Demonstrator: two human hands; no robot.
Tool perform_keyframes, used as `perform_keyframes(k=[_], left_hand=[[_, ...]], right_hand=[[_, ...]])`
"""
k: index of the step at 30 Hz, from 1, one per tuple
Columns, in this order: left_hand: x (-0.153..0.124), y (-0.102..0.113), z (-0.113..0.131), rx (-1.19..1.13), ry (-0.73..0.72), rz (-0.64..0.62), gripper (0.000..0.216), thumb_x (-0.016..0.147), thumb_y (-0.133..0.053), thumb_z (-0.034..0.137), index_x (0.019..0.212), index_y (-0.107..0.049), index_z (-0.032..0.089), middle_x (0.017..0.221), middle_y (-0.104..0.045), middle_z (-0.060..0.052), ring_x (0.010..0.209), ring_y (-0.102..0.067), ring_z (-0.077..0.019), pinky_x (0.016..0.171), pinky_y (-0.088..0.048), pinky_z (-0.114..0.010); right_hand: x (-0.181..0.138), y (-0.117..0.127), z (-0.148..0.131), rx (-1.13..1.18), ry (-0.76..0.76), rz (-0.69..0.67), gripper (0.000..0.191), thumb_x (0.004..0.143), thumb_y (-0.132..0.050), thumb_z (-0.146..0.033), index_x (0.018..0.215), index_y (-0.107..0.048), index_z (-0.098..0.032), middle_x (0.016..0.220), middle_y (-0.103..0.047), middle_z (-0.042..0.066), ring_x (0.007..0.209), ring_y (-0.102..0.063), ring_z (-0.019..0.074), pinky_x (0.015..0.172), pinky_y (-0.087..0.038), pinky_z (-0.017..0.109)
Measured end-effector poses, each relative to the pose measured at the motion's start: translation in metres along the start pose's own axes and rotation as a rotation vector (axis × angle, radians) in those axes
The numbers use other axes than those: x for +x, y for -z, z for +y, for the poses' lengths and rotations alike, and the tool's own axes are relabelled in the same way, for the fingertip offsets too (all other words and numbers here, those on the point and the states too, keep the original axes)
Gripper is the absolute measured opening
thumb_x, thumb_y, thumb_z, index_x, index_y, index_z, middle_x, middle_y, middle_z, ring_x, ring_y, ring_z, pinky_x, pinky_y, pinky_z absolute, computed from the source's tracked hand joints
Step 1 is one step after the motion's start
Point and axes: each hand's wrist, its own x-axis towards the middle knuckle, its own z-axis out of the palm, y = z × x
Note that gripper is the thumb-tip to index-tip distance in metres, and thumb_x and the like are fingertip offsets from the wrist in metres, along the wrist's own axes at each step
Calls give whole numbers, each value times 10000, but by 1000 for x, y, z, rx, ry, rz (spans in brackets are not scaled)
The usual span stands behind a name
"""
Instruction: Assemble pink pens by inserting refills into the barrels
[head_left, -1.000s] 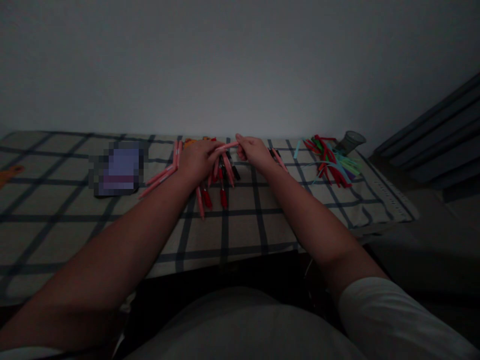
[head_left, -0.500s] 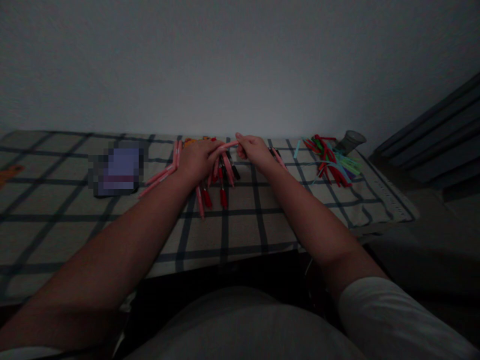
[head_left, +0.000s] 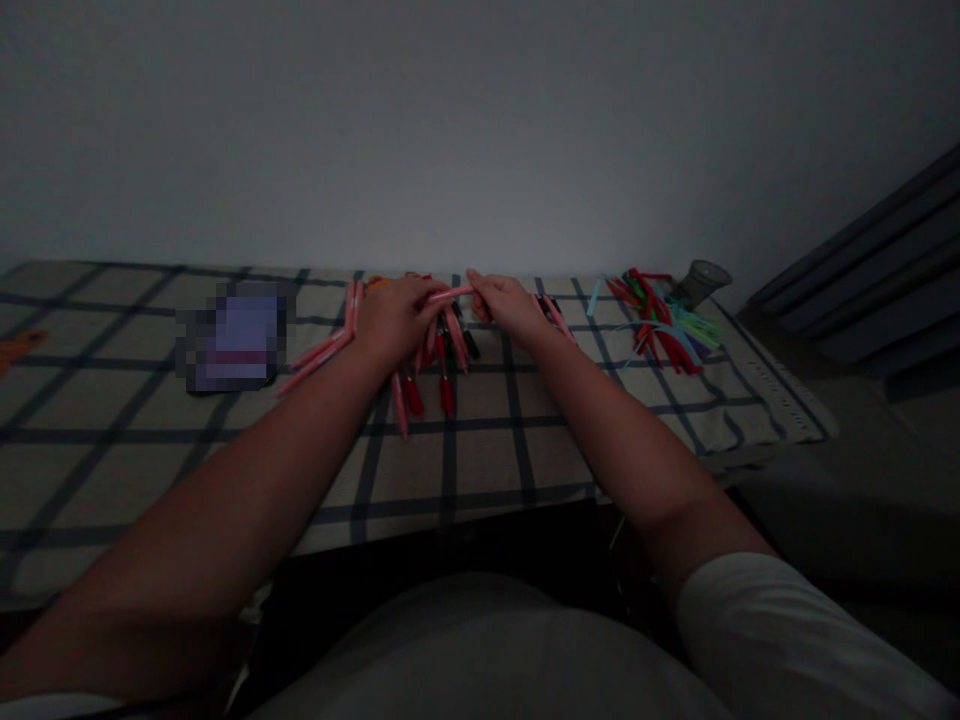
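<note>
Both my hands are stretched out over a checked tablecloth [head_left: 525, 450]. My left hand [head_left: 397, 318] and my right hand [head_left: 506, 303] pinch the two ends of one pink pen [head_left: 452, 293] and hold it level just above the cloth. Below them lies a loose heap of pink, red and black pens [head_left: 439, 365]. A few more pink pens [head_left: 319, 352] lie to the left of my left wrist. Another pink pen [head_left: 559, 318] rests beside my right wrist.
A pile of red, green and light-blue strips [head_left: 664, 325] lies at the right end of the table, with a small glass cup [head_left: 699, 282] behind it. A blurred flat object [head_left: 236, 335] sits at the left. A plain wall stands behind the table.
</note>
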Motion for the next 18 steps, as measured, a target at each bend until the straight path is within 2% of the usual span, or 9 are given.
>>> perform_keyframes(k=[6,10,14,18], left_hand=[[0,-3,-2,20,-13,9,412,1160,-568,491,1396,-875,350,1300,-892,-72,1244,-788,-343,1032,-573,-454],[-1,-3,-2,50,-20,-23,468,1186,-512,537,1398,-875,330,1318,-885,-93,1229,-793,-347,1023,-565,-447],[0,-3,-3,28,-24,-36,503,1188,-467,558,1329,-886,317,1240,-891,-94,1146,-788,-337,991,-556,-419],[2,-4,-5,27,-51,-48,502,1186,-448,538,1287,-876,296,1244,-885,-108,1158,-778,-340,984,-555,-416]], right_hand=[[-1,1,-4,-11,8,6,656,1057,-760,-704,654,-525,-243,537,-498,-48,549,-445,118,581,-391,247],[1,3,-4,0,9,1,578,1100,-777,-540,669,-542,-235,561,-499,-59,554,-437,116,584,-374,245],[5,5,0,24,13,-26,482,1164,-704,-337,711,-585,-220,605,-532,-60,570,-460,110,581,-363,233],[5,4,3,63,-1,-49,454,1193,-639,-285,747,-585,-220,617,-533,-68,573,-476,104,579,-373,215]])
